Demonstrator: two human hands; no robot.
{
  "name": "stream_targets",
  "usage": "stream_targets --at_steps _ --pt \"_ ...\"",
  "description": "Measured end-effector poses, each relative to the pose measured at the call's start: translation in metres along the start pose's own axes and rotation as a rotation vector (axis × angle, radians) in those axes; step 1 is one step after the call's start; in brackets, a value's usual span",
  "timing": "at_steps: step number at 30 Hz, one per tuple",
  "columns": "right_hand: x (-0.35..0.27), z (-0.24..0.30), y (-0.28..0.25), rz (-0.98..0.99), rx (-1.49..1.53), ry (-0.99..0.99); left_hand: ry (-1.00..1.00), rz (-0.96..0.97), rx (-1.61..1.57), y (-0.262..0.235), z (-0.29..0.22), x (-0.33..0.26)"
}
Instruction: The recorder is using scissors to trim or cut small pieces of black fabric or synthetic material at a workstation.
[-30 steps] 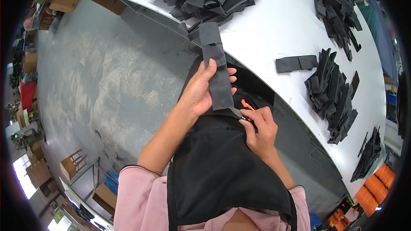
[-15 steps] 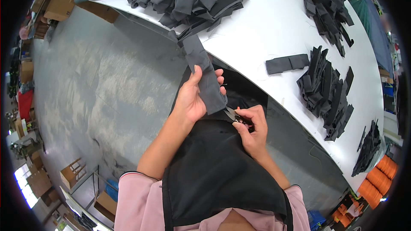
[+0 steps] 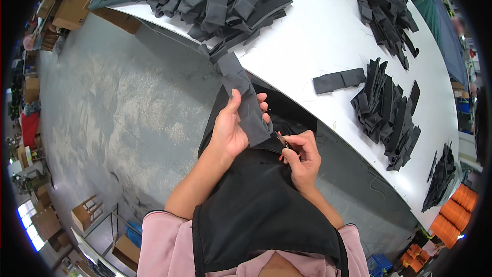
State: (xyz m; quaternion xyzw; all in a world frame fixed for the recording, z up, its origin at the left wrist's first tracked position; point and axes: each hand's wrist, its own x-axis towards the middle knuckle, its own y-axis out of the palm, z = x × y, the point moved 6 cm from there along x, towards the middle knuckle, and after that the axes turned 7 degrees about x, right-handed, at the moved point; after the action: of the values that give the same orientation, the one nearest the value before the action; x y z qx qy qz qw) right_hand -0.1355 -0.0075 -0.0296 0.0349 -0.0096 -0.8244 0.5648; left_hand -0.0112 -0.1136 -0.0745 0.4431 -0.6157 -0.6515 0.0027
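My left hand (image 3: pixel 231 125) is closed around a dark grey folded fabric strip (image 3: pixel 248 103), thumb on top and fingertips showing at its right edge. The strip slants from the table edge down toward my apron. Just right of its lower end, my right hand (image 3: pixel 302 156) grips a small pair of thread snips (image 3: pixel 285 144) between thumb and fingers. The blades sit close to the strip's lower corner; whether they touch it I cannot tell.
A white table (image 3: pixel 297 36) runs diagonally ahead and to the right. On it lie a large heap of grey strips (image 3: pixel 215 0), another pile (image 3: pixel 382 10), a nearer bundle (image 3: pixel 387 115) and a single strip (image 3: pixel 339 80). Orange spools (image 3: pixel 453 215) stand at right; cardboard boxes (image 3: pixel 74 6) at left.
Both hands and the fabric strip have shifted slightly downward. The snips have turned and their blades have drawn a little away from the strip's corner.
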Motion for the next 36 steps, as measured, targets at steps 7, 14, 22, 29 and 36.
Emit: stream_targets --at_steps 7,14,22,29,36 --pt "0.015 0.014 -0.004 0.021 -0.122 -0.007 0.248 -0.069 0.387 0.02 -0.014 -0.013" --pt "0.043 0.021 0.034 0.328 -0.254 -0.139 0.229 0.006 0.483 0.024 -0.011 -0.011" --pt "0.008 0.017 0.048 0.478 -0.763 -0.536 0.285 -0.127 0.628 0.019 -0.019 -0.006" --pt "0.02 0.047 0.012 0.119 -0.631 -0.342 0.334 -0.101 0.717 0.029 -0.027 -0.012" --pt "0.021 0.056 0.027 0.138 -0.948 -0.521 0.322 -0.103 0.716 0.028 -0.022 -0.011"
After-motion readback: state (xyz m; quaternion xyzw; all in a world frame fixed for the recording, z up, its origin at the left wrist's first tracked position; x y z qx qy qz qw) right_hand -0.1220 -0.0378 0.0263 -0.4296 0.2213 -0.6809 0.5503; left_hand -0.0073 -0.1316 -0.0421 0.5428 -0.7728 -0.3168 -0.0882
